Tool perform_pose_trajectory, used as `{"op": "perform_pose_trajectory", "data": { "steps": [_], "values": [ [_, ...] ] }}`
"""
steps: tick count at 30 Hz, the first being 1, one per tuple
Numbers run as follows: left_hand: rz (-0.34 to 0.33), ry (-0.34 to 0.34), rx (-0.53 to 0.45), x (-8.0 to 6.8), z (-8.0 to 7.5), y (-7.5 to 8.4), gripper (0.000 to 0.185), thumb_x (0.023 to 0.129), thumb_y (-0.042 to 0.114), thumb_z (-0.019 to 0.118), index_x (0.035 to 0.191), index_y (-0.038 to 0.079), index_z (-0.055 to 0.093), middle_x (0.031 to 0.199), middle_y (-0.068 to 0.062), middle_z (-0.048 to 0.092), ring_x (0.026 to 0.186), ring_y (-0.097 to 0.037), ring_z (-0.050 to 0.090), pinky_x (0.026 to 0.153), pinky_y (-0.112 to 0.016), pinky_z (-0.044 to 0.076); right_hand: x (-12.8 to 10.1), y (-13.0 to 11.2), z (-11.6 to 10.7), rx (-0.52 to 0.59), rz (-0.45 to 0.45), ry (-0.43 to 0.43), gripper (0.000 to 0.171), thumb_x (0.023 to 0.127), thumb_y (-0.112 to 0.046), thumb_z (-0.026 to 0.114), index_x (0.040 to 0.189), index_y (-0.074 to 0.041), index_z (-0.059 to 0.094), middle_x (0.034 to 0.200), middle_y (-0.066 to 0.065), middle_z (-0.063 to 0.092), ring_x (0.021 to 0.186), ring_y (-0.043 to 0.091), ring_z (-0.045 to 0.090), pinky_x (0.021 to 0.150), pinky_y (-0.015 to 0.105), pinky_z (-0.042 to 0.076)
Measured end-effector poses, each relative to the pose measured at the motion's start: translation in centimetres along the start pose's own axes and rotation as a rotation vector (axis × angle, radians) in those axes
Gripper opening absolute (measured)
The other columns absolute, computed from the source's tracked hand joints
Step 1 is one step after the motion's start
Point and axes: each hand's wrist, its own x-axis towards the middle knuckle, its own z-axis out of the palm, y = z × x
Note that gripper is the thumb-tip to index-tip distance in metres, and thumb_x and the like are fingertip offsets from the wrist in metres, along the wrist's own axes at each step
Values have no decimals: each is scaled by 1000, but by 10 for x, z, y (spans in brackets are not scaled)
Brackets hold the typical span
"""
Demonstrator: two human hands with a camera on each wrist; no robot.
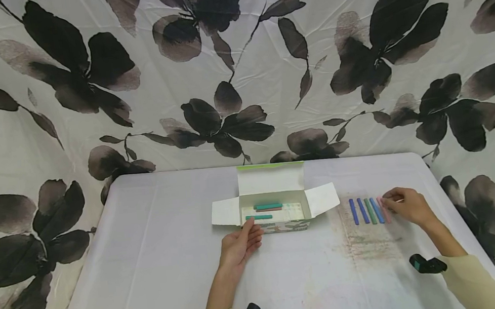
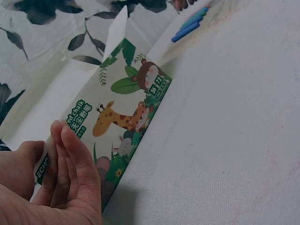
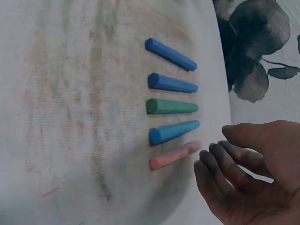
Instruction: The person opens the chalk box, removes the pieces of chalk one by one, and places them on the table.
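An open chalk box (image 1: 277,213) with animal pictures on its front (image 2: 126,108) lies mid-table, with teal chalk sticks (image 1: 267,207) inside. My left hand (image 1: 249,236) rests against the box's front left corner, its fingers (image 2: 77,159) straight along the printed side. To the right of the box, several chalk sticks lie in a row (image 1: 368,210): two blue (image 3: 171,55), one green (image 3: 171,106), one lighter blue (image 3: 173,131) and one pink (image 3: 173,156). My right hand (image 1: 388,202) hovers at the pink stick's end, its fingers (image 3: 220,164) loosely bent and holding nothing.
The white table cloth (image 1: 159,266) carries smudged chalk marks (image 1: 372,242) in front of the row. A flower-print sheet (image 1: 238,74) hangs behind and around the table. The table's right edge (image 1: 438,178) is close to my right hand.
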Motion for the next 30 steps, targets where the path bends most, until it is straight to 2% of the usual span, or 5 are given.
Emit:
{"op": "perform_pose_trajectory", "data": {
  "steps": [5,12,14,22,30],
  "values": [
    [1,-4,-2,1,-2,-1,50,99,35,72,117,-11,66,92,-6,76,80,-9,69,73,-19,60,5,-12,-3,41,-32,9,31,104,-17,62,113,12,65,97,25,72,85,37,72,69,42,61],
    [0,-5,-5,1,-3,-1,50,100,35,71,117,-12,66,93,-6,75,80,-9,69,73,-18,60,12,-32,-9,147,-55,-31,37,106,-22,60,123,10,63,112,30,70,95,39,73,87,54,60],
    [-3,-1,-4,1,-3,0,49,99,34,71,117,-12,66,93,-6,76,80,-9,69,73,-19,60,14,-38,-10,161,-68,-36,38,106,-24,60,124,9,63,113,29,70,94,32,74,87,51,60],
    [-3,1,6,0,-2,1,51,99,35,71,118,-12,66,92,-6,76,81,-9,70,74,-19,60,25,-60,-12,285,-163,-51,34,106,-19,61,125,10,63,114,27,69,87,-2,67,80,20,59],
    [2,-2,18,0,-1,1,50,99,35,72,117,-12,67,93,-7,76,81,-9,70,74,-19,60,34,-90,-6,316,-214,-95,32,106,-20,62,123,7,65,114,23,70,90,6,70,84,24,60]
  ]
}}
